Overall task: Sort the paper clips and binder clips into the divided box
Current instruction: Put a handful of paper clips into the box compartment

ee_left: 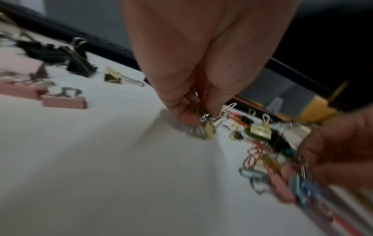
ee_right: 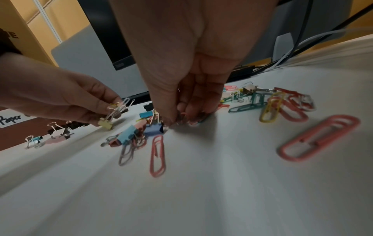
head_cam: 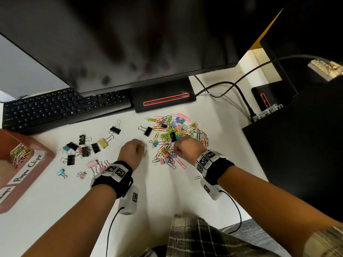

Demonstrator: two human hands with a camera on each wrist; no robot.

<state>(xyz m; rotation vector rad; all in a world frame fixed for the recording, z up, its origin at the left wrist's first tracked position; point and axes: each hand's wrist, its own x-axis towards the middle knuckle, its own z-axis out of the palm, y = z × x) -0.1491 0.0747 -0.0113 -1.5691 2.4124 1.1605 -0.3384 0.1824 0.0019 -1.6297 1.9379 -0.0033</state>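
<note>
A mixed pile of coloured paper clips and small binder clips (head_cam: 174, 130) lies on the white desk. A separate group of mostly black binder clips (head_cam: 83, 147) lies to its left. My left hand (head_cam: 143, 148) hovers between the two and pinches a small yellow binder clip (ee_right: 106, 124) by its wire handles. My right hand (head_cam: 176, 150) is down on the near edge of the pile, its fingertips (ee_right: 173, 119) pinching a pink paper clip (ee_right: 184, 114). The brown divided box (head_cam: 37, 160) at far left holds paper clips (head_cam: 19, 153) behind a "Paper Clips" label.
A black keyboard (head_cam: 61, 108) and a monitor (head_cam: 130, 43) with its stand base (head_cam: 163, 99) line the back of the desk. Cables (head_cam: 232, 86) run at back right. A black cabinet (head_cam: 297, 145) borders the right side. Bare desk lies in front of both hands.
</note>
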